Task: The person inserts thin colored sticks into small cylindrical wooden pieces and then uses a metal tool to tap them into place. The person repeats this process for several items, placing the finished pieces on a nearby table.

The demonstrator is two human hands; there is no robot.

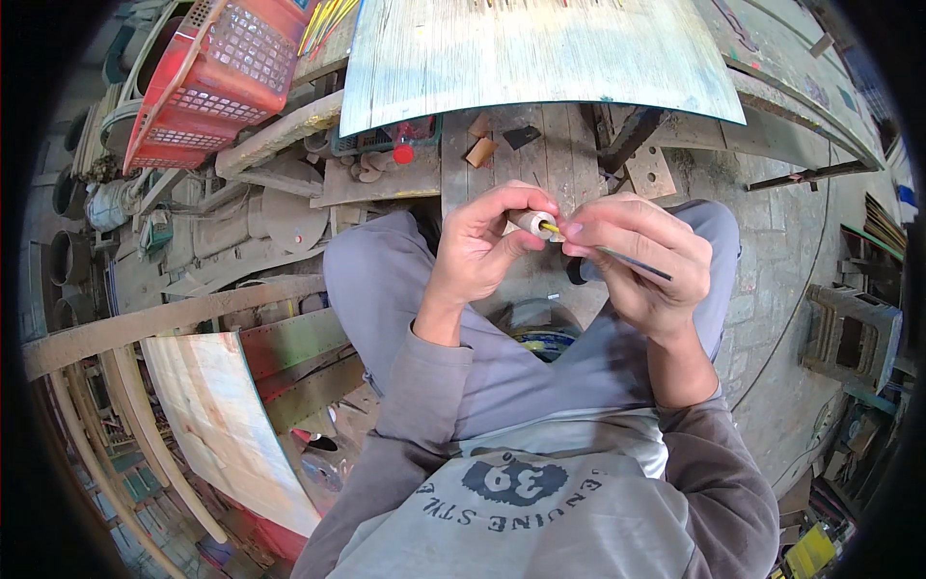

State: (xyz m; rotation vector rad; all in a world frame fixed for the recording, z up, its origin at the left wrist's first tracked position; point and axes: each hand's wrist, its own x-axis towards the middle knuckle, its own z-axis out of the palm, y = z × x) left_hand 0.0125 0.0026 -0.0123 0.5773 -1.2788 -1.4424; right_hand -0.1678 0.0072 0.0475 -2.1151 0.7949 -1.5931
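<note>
My left hand [473,246] is closed around a small pale cylinder [528,222] with a round opening in the end facing right. Between the fingers of my right hand [654,259] is a thin stick [635,262], yellow toward the cylinder and dark at its other end. The yellow tip meets the opening; how far it goes in I cannot tell. A thin dark point [536,179] stands up just beyond the left fingers. Both hands are held above my lap, between my knees.
Ahead lies a pale board [540,58] on a bench, with thin coloured sticks along its far edge. A red plastic basket [217,82] stands at the far left. Under the bench are a red-capped bottle [403,150] and wooden pieces [480,150]. A wooden rail [174,323] runs at left.
</note>
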